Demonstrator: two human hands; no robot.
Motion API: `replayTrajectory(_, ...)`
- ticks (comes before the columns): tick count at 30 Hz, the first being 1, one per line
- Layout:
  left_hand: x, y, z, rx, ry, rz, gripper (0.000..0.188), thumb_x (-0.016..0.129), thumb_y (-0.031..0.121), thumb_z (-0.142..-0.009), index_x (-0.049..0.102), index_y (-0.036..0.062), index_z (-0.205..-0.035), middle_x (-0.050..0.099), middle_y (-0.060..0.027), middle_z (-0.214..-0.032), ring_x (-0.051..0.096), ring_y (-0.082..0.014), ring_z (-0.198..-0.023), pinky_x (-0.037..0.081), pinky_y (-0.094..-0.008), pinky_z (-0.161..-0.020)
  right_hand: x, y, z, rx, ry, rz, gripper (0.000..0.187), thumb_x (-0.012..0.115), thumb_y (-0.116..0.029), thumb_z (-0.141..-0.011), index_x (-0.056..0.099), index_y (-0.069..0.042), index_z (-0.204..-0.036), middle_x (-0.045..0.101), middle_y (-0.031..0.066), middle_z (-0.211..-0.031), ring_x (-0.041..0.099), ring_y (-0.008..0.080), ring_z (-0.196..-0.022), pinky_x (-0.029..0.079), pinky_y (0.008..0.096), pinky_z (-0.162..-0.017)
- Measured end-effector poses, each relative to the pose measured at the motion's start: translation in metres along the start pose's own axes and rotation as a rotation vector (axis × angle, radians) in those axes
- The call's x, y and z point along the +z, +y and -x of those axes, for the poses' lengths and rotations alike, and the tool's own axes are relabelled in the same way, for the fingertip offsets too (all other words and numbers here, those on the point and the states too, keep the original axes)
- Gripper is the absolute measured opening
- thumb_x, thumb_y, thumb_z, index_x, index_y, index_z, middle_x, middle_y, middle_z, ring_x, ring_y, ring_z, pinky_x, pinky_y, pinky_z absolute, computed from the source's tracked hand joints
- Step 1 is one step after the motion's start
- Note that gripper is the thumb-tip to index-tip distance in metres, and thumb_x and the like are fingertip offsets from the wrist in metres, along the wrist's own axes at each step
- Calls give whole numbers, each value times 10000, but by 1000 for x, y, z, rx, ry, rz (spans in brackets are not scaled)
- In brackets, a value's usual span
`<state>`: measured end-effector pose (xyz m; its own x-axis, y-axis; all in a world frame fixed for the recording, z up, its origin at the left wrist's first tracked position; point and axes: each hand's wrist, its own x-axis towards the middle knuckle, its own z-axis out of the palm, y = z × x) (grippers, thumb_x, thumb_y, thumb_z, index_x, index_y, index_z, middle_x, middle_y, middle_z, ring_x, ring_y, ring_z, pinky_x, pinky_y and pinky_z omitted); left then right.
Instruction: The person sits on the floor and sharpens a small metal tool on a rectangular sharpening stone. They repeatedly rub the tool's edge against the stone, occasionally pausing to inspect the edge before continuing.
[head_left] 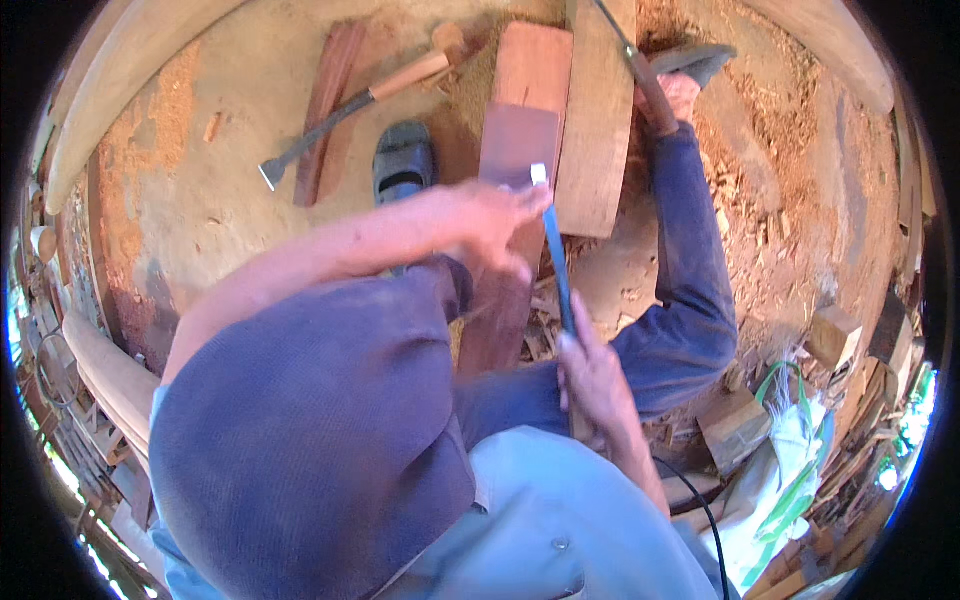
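My right hand (598, 385) is closed around a long narrow chisel (557, 255), whose blade points away from me with a bright tip. By that tip is my left hand (500, 220), fingers stretched out and thumb apart; it cannot be told whether the fingertips touch the blade. Just beyond the tip, a flat purplish-grey block (518, 140), perhaps a whetstone, rests on a reddish wooden block (535, 65). Alongside stands a pale wooden board (595, 150). Dark cloth, apparently my bent trouser leg (310, 430), fills the lower left.
A broad-bladed chisel (355, 105) lies across a reddish strip of wood (325, 130). Near it is a dark clog (404, 165). Another wooden-handled tool (652, 95) rests by my right foot (682, 95). Shavings (765, 205), wood offcuts (735, 425) and a white-green sack (795, 470) lie to the right.
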<state>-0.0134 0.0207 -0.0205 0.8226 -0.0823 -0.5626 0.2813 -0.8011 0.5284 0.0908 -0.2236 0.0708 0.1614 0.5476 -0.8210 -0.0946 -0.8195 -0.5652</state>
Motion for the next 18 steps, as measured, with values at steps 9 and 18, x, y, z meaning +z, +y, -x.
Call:
replayTrajectory(9, -10, -22, -11, -20, 24, 30, 1187, 676, 686, -778, 132, -31, -1553, 171, -229, -1622, 457, -382, -1354, 413, -432, -1105, -6, -19, -14, 5, -10, 38, 620, 466, -227, -1025, 224, -176, -1594, 511, 28, -666, 517, 130, -502, 493, 305, -467)
replayTrajectory(18, -29, -39, -26, -102, 159, 17, 1213, 680, 706, -763, 125, -25, -1556, 186, -212, -1624, 442, -375, -1370, 398, -435, -1119, -13, -34, -49, -111, -21, -47, 626, 455, -202, -1038, 183, -116, -1595, 483, -1, -689, 507, 104, -564, 463, 285, -442)
